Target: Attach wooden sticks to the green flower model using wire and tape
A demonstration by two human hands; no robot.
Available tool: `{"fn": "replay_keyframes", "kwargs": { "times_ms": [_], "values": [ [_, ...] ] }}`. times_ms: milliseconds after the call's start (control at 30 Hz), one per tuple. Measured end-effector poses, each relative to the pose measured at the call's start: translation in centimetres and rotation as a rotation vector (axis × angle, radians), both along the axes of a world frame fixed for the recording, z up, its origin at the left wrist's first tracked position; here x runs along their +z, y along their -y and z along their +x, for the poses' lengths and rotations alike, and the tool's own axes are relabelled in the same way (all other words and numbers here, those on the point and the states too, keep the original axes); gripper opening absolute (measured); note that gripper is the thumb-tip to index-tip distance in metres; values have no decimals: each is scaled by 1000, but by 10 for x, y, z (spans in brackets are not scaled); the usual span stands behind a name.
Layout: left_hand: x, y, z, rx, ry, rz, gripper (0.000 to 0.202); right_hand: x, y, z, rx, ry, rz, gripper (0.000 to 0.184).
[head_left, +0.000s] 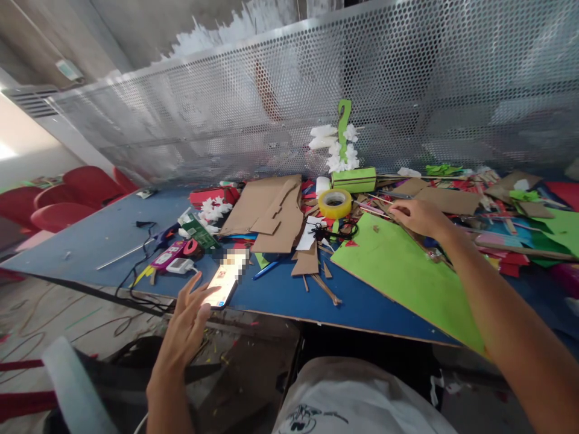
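My left hand (187, 322) hovers with spread fingers at the lit phone (222, 283), which lies at the near edge of the blue table (104, 232); its fingertips touch or nearly touch the screen. My right hand (418, 216) reaches across the table with curled fingers pressed on the far edge of a large green sheet (407, 274). What the fingers pinch, if anything, is hidden. A roll of yellow tape (335, 203) sits just left of that hand.
Cardboard pieces (271, 214), paper scraps, sticks and cables litter the table. A green box with white paper flowers (348, 175) stands at the back against a perforated metal screen (407, 90). Red chairs (67, 199) are at the left. A charger and cables (178, 265) lie beside the phone.
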State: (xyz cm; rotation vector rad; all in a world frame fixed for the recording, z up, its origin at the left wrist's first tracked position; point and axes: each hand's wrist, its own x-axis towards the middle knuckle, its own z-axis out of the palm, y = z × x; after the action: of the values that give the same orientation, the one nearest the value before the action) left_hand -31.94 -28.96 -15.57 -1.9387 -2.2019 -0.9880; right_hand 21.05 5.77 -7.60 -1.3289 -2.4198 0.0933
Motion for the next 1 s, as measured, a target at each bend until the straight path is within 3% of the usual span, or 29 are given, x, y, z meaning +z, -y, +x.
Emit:
{"fn": "replay_keyframes", "kwargs": {
  "times_ms": [233, 533, 1000],
  "values": [
    [2, -1, 2, 2, -36, -28, 42, -1, -1, 1, 14, -18, -20, 41],
    [-4, -8, -3, 130, -14, 88, 48, -4, -3, 3, 15, -29, 15, 39],
    [-2, -9, 1, 119, -33, 60, 44, -5, -3, 3, 11, -5, 11, 41]
  ]
}}
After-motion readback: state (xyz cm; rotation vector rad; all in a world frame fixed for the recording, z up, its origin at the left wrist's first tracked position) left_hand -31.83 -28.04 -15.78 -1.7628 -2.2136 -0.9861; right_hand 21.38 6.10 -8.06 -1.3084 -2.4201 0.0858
